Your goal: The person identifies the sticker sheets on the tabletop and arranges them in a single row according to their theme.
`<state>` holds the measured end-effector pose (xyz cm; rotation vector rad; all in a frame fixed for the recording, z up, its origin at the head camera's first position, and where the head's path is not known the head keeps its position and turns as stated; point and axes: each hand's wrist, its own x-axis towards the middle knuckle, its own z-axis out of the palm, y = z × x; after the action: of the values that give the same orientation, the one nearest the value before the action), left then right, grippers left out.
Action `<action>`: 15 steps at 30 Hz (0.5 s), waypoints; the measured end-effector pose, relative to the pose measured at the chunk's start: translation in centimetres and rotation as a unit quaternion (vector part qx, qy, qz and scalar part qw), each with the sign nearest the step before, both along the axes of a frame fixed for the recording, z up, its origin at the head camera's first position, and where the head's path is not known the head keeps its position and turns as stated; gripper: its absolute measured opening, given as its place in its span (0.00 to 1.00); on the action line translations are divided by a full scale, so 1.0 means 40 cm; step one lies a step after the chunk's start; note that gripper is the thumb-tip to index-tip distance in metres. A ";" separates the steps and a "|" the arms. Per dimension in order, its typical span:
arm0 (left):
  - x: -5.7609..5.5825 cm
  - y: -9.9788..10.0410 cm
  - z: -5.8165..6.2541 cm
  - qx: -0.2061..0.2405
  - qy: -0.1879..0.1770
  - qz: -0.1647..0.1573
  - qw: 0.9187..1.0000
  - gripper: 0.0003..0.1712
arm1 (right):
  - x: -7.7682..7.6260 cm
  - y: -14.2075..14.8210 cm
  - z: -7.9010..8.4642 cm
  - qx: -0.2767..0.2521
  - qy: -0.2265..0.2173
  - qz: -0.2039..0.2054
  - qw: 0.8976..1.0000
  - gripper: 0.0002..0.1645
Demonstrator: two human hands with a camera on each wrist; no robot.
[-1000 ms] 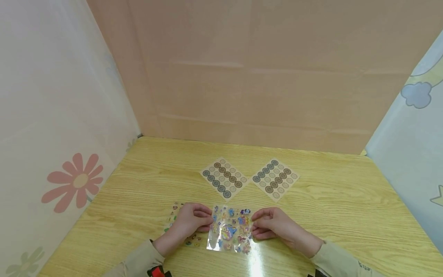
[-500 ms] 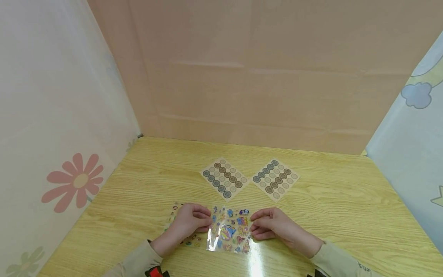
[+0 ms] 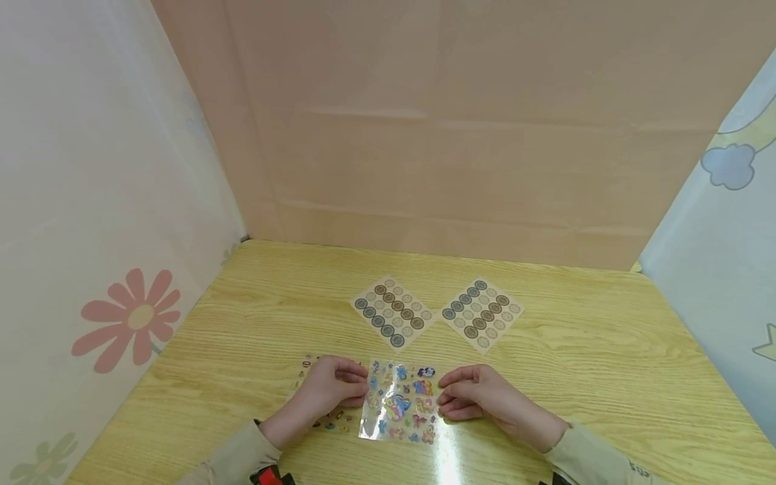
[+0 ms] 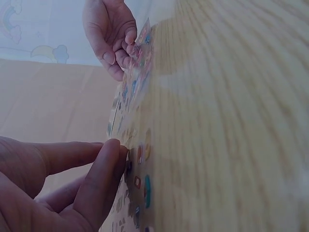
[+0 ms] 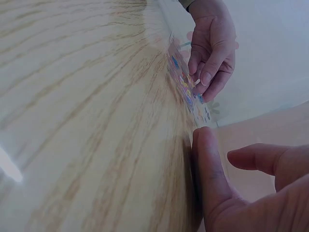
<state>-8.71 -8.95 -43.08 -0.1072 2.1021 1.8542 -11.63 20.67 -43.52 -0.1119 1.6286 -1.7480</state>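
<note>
A clear sheet of colourful cartoon stickers (image 3: 407,407) lies flat on the table between the two hands. My left hand (image 3: 330,384) is at its left edge; in the left wrist view the thumb and forefinger tips meet there in a pinch. Partly hidden beneath my left hand is a second clear sheet with small stickers (image 3: 330,426). My right hand (image 3: 479,394) rests beside the first sheet's right edge. In the right wrist view its fingers (image 5: 212,169) lie straight along the tabletop, and the thumb (image 5: 256,157) stands apart from them.
Farther back on the wooden table (image 3: 582,350) lie two square sheets of round stickers, a left one (image 3: 388,303) and a right one (image 3: 491,310), turned cornerwise. A plain tan backdrop (image 3: 455,135) rises behind, with patterned cloth on both sides.
The cartoon sticker sheet has slid slightly to the left, and both hands have shifted a little left with it. The two round-sticker sheets have stayed in place.
</note>
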 end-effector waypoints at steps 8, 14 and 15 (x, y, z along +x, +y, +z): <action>-0.001 -0.002 -0.004 0.000 -0.008 -0.001 1.000 0.17 | 0.001 0.001 0.005 -0.005 -0.005 0.001 1.000 0.19; -0.001 -0.004 -0.002 -0.004 -0.012 0.000 1.000 0.17 | -0.001 0.003 0.009 -0.002 -0.003 -0.005 1.000 0.20; -0.001 -0.004 -0.001 -0.004 -0.012 0.000 1.000 0.17 | -0.002 0.004 0.009 -0.002 -0.003 -0.006 1.000 0.20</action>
<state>-8.75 -9.11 -43.14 -0.1300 2.0938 1.8346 -11.70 20.83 -43.16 -0.0987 1.6244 -1.7586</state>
